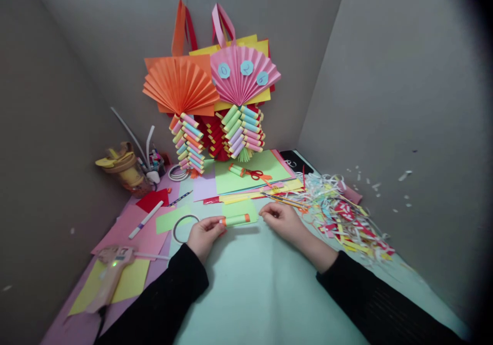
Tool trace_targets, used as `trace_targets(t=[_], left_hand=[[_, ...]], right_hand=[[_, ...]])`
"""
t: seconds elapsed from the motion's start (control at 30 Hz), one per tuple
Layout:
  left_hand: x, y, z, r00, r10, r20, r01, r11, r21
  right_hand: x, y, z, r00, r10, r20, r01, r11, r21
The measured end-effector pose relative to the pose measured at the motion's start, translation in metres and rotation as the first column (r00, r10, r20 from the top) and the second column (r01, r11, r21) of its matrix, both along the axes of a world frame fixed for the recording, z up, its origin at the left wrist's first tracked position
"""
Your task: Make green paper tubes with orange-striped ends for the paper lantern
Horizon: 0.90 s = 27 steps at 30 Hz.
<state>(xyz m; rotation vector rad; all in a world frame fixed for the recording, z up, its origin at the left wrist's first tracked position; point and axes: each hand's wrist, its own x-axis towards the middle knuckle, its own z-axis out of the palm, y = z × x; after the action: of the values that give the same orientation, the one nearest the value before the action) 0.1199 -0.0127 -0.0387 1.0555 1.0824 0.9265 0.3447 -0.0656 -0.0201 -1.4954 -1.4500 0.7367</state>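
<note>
Between the thumb and fingers of my left hand (pixel 207 234) is one end of a green paper roll (pixel 236 220) with orange bands at its ends. The roll lies sideways just above the table, pointing to the right. My right hand (pixel 280 218) is a short way off its free end, fingers curled and pressed together; whatever they hold, if anything, is too small to make out. A roll of tape (pixel 185 228) lies beside my left hand. Behind my right hand is a craft knife (pixel 283 199).
A glue gun (pixel 111 275) with a lit green light lies at left on yellow paper. Red-handled scissors (pixel 256 174) and more green rolls (pixel 236 170) rest at the back. Paper shreds (pixel 342 214) pile up at right. Paper fan decorations (pixel 181 85) hang on the wall.
</note>
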Motion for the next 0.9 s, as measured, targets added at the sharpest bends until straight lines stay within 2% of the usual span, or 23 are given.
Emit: trace_targets(t=[0.17,0.33,0.5,0.73,0.9], left_hand=[[0.004,-0.004,-0.001,1.0,-0.022,-0.01,0.022,1.0,0.012],[0.008,-0.011,0.005,0.995,-0.089,-0.033,0.09,0.996,0.024],[0.008,-0.012,0.008,0.997,-0.058,-0.041,0.061,0.997,0.056],[0.005,-0.01,0.005,0.992,-0.064,-0.105,0.077,0.989,0.128],[0.006,-0.01,0.005,0.991,-0.065,-0.113,0.079,0.989,0.125]], right_hand=[[-0.017,-0.003,-0.005,0.996,0.053,-0.066,-0.047,0.995,0.089],[-0.02,0.0,-0.011,0.989,-0.043,-0.138,0.059,0.991,0.118],[-0.014,0.003,-0.013,0.994,-0.053,-0.1,0.069,0.985,0.161],[-0.015,0.005,-0.014,0.998,-0.053,-0.04,0.058,0.99,0.127],[-0.017,0.005,-0.018,1.0,-0.001,-0.03,0.004,0.994,0.105]])
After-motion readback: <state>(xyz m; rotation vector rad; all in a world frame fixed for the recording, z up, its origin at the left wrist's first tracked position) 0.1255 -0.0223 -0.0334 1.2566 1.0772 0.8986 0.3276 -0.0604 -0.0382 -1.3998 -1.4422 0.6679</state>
